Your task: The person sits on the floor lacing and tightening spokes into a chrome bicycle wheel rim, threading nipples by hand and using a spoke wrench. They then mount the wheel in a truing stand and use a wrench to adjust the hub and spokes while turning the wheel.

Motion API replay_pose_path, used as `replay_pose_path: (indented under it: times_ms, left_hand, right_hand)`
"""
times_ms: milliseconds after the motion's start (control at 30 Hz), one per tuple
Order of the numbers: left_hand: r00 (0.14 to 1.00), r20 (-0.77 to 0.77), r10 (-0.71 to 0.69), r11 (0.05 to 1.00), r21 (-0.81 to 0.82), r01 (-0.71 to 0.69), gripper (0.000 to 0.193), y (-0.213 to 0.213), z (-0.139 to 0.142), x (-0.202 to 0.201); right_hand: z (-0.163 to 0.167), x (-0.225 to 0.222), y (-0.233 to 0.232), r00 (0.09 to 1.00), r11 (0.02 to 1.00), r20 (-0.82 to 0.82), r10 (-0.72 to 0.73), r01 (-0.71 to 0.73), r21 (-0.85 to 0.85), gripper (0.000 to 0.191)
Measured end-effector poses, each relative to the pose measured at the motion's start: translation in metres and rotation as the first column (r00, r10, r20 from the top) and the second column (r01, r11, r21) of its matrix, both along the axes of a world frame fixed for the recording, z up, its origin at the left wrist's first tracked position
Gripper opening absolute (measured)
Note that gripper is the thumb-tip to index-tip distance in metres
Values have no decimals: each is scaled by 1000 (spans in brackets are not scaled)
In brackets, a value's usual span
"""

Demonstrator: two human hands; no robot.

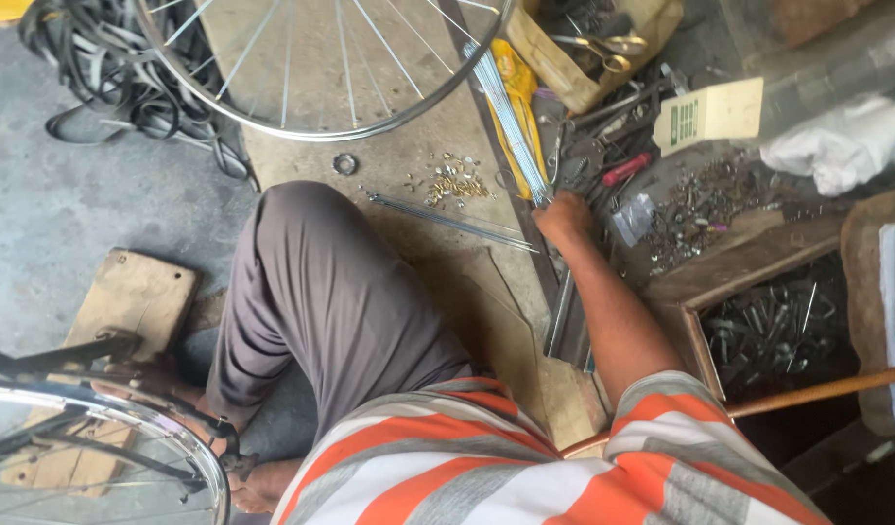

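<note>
Concrete workshop floor: right hand [562, 212] clamped on spoke bundle [511, 122]; left hand unseen.

A bare wheel rim [321, 68] with thin spokes lies at twelve o'clock on the concrete floor [49, 214]. Black rubber tubes [107, 68] are piled at ten o'clock. Small brass nipples [455, 183] are scattered near the middle. A wooden box of metal parts [773, 331] stands at three o'clock, scissors [603, 47] lie at one o'clock, and a second chrome rim [98, 437] shows at eight o'clock.
</note>
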State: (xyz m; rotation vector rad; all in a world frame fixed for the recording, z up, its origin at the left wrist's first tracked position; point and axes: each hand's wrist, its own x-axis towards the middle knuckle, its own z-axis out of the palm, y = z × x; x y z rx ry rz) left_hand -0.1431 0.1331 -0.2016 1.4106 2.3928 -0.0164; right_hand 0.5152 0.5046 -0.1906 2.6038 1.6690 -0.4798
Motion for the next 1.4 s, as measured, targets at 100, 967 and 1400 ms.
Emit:
replay_pose_path:
  times_ms: [100,967,1400]
  left_hand:
    - [1000,20,7,1000,10,-8,42,8,1,7]
    - [719,691,-71,875,390,-288,58,7,95,181]
    - [957,199,210,972,-148,-182,34,-73,58,111]
  right_hand:
    - [3,11,5,996,993,-9,-92,91,-75,48]
    - [170,-410,-193,-234,-206,-270,934,-970,131,30]
    - [43,-387,-97,135,178,-294,946,-976,122,57]
